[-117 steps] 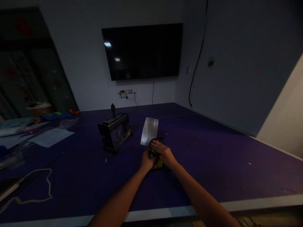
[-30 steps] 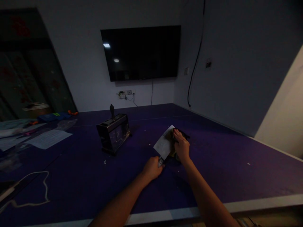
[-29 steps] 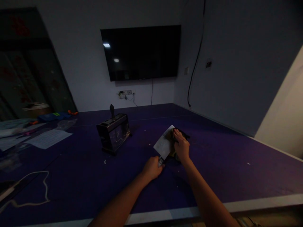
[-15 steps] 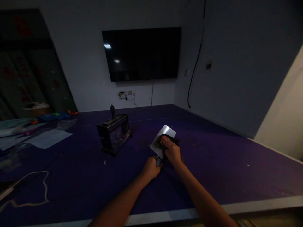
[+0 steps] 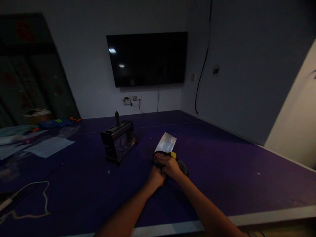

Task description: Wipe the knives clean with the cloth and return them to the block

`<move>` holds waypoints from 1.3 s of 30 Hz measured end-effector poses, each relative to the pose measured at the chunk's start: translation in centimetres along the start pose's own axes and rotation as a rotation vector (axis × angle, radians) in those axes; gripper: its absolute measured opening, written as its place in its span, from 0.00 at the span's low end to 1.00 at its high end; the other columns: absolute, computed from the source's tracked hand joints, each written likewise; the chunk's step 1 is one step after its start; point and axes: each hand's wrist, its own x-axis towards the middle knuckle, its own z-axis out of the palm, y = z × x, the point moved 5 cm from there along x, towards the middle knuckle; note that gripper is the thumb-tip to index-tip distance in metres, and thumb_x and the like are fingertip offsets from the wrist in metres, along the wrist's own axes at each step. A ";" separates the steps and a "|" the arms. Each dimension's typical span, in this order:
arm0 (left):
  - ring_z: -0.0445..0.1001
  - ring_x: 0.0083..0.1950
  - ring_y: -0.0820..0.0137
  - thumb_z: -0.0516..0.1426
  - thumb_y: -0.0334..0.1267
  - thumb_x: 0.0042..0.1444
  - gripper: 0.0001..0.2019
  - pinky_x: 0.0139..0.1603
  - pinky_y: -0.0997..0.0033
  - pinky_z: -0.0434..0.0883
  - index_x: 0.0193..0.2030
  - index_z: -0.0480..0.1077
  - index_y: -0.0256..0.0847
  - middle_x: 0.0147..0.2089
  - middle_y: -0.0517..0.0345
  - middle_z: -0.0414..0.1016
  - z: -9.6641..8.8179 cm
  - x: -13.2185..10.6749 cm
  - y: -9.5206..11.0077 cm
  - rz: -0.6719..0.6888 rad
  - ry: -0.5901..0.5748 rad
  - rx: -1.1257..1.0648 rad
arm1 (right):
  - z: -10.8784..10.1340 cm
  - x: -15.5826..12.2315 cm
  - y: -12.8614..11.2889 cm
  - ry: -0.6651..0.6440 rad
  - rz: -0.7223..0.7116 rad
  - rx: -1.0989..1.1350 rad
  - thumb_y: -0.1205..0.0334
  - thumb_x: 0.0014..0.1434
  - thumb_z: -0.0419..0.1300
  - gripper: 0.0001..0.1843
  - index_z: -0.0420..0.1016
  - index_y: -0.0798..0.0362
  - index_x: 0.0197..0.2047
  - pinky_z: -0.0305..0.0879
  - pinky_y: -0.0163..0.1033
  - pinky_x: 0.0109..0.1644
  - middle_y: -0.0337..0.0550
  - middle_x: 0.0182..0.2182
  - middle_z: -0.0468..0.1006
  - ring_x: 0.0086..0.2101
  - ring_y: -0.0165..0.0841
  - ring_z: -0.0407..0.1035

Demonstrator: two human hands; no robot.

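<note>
A cleaver with a broad, bright blade [image 5: 166, 143] points away from me over the purple tabletop. My left hand [image 5: 156, 177] is closed around its handle, which is mostly hidden behind my fingers. Pressed against the blade near the handle is my right hand [image 5: 170, 166], fingers closed on a dark cloth [image 5: 183, 168] with a yellow patch [image 5: 173, 154]. The cloth covers the lower part of the blade. To the left of both hands stands a black knife block [image 5: 118, 141] with clear sides, one dark handle [image 5: 117, 118] sticking up from its top.
Paper sheets [image 5: 50, 146] and clear plastic wrapping [image 5: 69, 131] lie on the left of the table [image 5: 222, 171]. A white cable [image 5: 46, 197] curls at the near left. Small white scraps dot the surface. A television [image 5: 148, 59] hangs on the far wall.
My right hand and the cloth have slid down the blade toward the handle, baring its far end. The blade sits slightly further left, and the yellow patch now shows.
</note>
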 end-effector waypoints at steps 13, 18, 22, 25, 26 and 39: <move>0.75 0.36 0.67 0.53 0.33 0.51 0.11 0.32 0.75 0.66 0.41 0.69 0.36 0.37 0.49 0.76 -0.3 -0.3 1.1 0.085 -0.020 0.267 | -2.5 -0.2 2.2 0.215 0.095 -0.061 0.80 0.33 0.45 0.39 0.75 0.51 0.48 0.62 0.43 0.57 0.41 0.48 0.75 0.51 0.34 0.66; 0.74 0.40 0.65 0.54 0.37 0.52 0.13 0.36 0.73 0.65 0.43 0.69 0.37 0.39 0.48 0.76 -0.1 -0.6 1.4 0.035 -0.058 0.384 | -3.8 -0.6 3.4 0.321 0.162 -0.100 0.79 0.33 0.44 0.39 0.74 0.50 0.48 0.61 0.43 0.58 0.39 0.48 0.74 0.52 0.33 0.65; 0.73 0.43 0.63 0.54 0.40 0.52 0.14 0.38 0.72 0.64 0.44 0.69 0.37 0.41 0.46 0.75 0.1 -0.7 1.6 0.055 -0.058 0.460 | -4.9 -1.1 4.8 0.413 0.224 -0.131 0.79 0.34 0.44 0.39 0.74 0.49 0.49 0.60 0.45 0.59 0.37 0.50 0.73 0.53 0.34 0.63; 0.73 0.44 0.61 0.53 0.41 0.53 0.15 0.39 0.70 0.65 0.45 0.69 0.37 0.42 0.44 0.74 0.2 -0.7 1.7 0.075 -0.065 0.510 | -6.1 -1.6 6.0 0.490 0.257 -0.152 0.79 0.36 0.44 0.39 0.72 0.48 0.51 0.58 0.46 0.61 0.37 0.51 0.72 0.55 0.33 0.62; 0.73 0.44 0.60 0.53 0.42 0.53 0.15 0.40 0.70 0.65 0.45 0.69 0.37 0.43 0.43 0.74 0.2 -0.8 1.7 0.080 -0.067 0.524 | -6.4 -1.8 6.3 0.508 0.266 -0.160 0.80 0.37 0.44 0.39 0.72 0.48 0.52 0.56 0.47 0.61 0.37 0.52 0.71 0.55 0.34 0.61; 0.73 0.43 0.58 0.51 0.42 0.54 0.15 0.40 0.66 0.66 0.44 0.68 0.36 0.41 0.42 0.74 0.5 -1.0 1.8 0.106 -0.080 0.590 | -7.6 -2.4 7.4 0.597 0.357 -0.203 0.80 0.43 0.43 0.36 0.68 0.54 0.55 0.50 0.50 0.64 0.44 0.57 0.65 0.59 0.35 0.53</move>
